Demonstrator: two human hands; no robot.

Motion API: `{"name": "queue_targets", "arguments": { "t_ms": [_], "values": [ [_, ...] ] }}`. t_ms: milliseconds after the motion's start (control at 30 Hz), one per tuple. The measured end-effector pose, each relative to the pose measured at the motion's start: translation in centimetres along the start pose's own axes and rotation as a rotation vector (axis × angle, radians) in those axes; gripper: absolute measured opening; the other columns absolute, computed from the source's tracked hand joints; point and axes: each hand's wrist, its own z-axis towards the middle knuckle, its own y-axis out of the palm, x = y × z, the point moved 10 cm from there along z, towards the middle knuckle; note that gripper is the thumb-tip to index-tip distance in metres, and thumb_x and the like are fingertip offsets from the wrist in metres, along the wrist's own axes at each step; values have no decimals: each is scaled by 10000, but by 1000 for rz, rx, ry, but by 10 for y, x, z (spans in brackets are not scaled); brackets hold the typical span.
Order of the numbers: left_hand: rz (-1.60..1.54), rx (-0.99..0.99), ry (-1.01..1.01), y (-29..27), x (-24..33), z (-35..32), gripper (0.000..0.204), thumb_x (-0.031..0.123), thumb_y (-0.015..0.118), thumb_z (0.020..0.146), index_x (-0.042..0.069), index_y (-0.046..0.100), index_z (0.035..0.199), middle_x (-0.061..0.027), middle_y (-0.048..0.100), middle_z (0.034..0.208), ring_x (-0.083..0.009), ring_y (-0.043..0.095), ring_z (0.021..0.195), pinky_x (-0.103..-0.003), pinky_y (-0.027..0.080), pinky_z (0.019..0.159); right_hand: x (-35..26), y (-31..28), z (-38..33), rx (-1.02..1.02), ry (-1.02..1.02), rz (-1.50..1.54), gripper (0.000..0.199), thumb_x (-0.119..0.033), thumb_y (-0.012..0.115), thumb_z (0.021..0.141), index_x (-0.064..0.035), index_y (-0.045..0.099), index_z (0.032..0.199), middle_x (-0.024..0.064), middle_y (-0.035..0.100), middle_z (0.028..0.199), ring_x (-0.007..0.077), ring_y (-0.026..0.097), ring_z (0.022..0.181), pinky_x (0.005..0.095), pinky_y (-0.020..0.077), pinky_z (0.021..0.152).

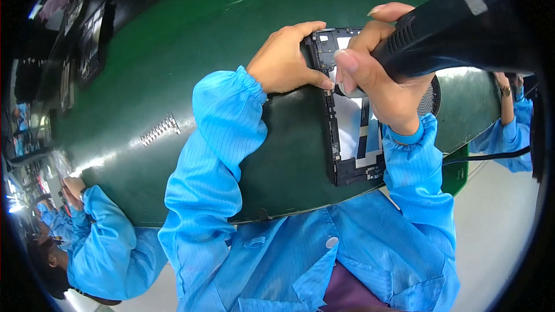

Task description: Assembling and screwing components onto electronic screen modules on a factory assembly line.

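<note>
An opened tablet (pixel 348 126) lies on the green table, its black frame and pale inner parts bare. My left hand (pixel 283 60) grips its left edge, with the thumb on the frame and a finger at the far corner. Over the tablet, my right hand (pixel 393 89) is closed around a large black handheld tool (pixel 451 34) with vent slots. The tool's kind is not clear from here. A pale rounded part shows under the right fingertips, above the tablet. The right hand and sleeve hide much of the tablet's right side.
A strip of small metal parts (pixel 161 129) lies on the green table (pixel 133 92) to my left. A round perforated thing (pixel 429 99) sits beyond my right wrist. A black cable (pixel 488 157) runs at the right. Co-workers in blue sleeves (pixel 118 219) sit at both sides.
</note>
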Motion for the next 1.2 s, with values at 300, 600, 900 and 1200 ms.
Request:
{"name": "queue_targets", "arguments": {
  "t_ms": [300,600,900,1200],
  "values": [
    [13,-33,-43,0,2,-1,854,194,842,475,-37,485,1215,-211,577,1121,-317,552,1053,-347,423,920,19,0,-4,144,93,241,422,14,716,727,54,475,1071,64,592,584,110,572,480,201,439,457],
    [106,-27,-106,-3,9,-4,843,180,837,489,-29,483,1224,-203,579,1126,-309,552,1059,-338,421,925,22,2,-4,139,73,260,430,30,694,737,53,443,1085,76,589,607,127,578,490,216,461,462],
    [71,-71,-185,-3,8,-7,820,162,836,495,-31,490,1212,-196,615,1044,-304,592,985,-341,452,872,22,5,-4,140,122,289,448,66,651,753,42,388,1115,88,572,603,142,566,490,232,464,472],
    [77,51,-12,-6,5,-6,780,164,787,499,-53,494,1188,-228,606,1046,-304,597,982,-346,456,866,8,16,-17,89,16,124,480,100,643,740,-19,348,1099,78,541,605,124,536,503,236,450,482]
  ]
}}
